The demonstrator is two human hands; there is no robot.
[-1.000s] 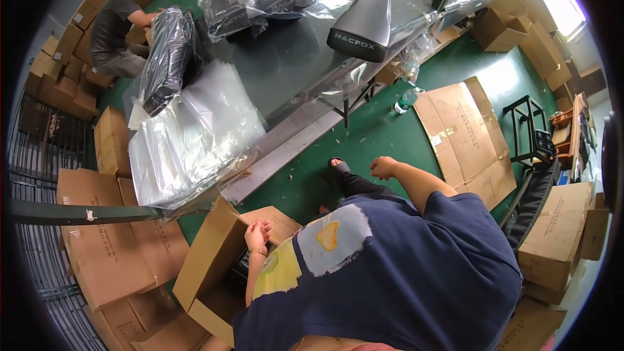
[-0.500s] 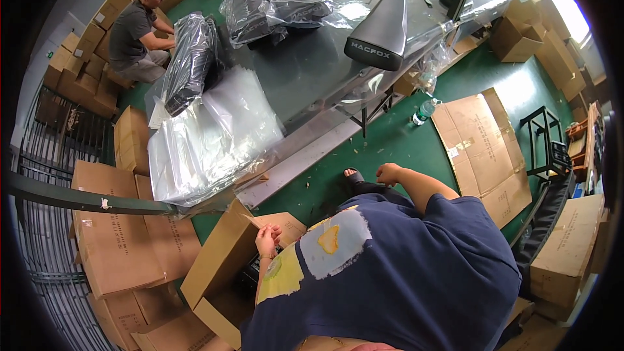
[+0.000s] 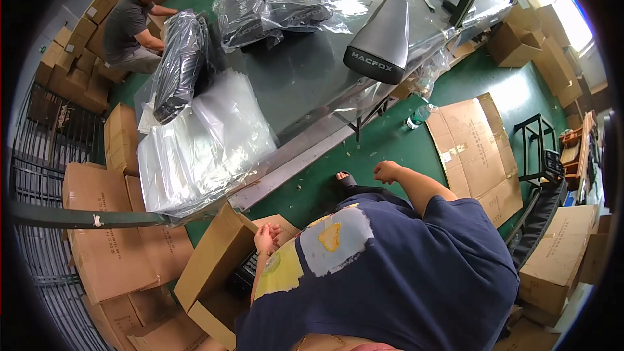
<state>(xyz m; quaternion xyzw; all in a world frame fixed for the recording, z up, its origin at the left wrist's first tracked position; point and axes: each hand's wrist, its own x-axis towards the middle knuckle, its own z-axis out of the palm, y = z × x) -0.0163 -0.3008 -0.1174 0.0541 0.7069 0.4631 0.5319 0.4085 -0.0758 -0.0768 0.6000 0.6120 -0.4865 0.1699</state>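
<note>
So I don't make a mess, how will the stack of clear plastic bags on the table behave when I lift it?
The stack of clear plastic bags would probably be floppy, since its sheets ripple on the table. It may be slippery, as its surface looks glossy, and layers could slide apart, their edges being uneven.

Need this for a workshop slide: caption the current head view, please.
Left hand by an open carton, right hand above green floor, near a table bearing a grey seat and clear plastic.

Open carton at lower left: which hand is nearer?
Left: the left hand is close by the open carton, contact unclear; the right hand is well off to its right.
</note>
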